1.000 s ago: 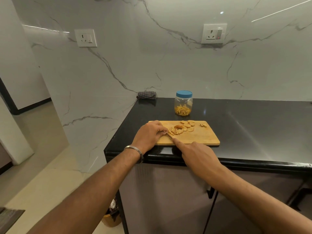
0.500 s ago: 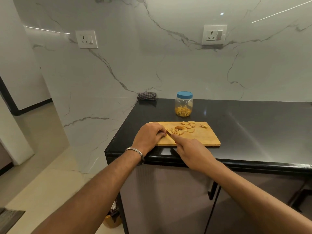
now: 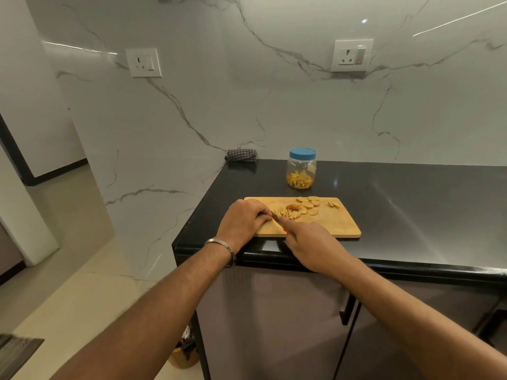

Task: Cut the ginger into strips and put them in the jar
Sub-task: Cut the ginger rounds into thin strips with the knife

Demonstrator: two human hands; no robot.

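A wooden cutting board (image 3: 334, 224) lies near the front edge of the black counter. Round ginger slices (image 3: 308, 205) and a few cut strips (image 3: 285, 212) lie on its left half. My left hand (image 3: 242, 220), fingers curled, holds down the ginger at the board's left end. My right hand (image 3: 310, 242) grips a knife (image 3: 275, 216); only a short piece of blade shows between the two hands, at the ginger. Behind the board stands a clear plastic jar (image 3: 301, 172) with its blue lid on and ginger strips inside.
A small scrap of ginger (image 3: 333, 205) lies at the board's far right corner. A folded checked cloth (image 3: 241, 154) sits in the counter's back left corner against the marble wall. The counter's left edge drops to the floor, where a small bin (image 3: 183, 355) stands.
The right hand and knife have edged slightly left along the ginger, closer to the left hand. The left hand stays in place.
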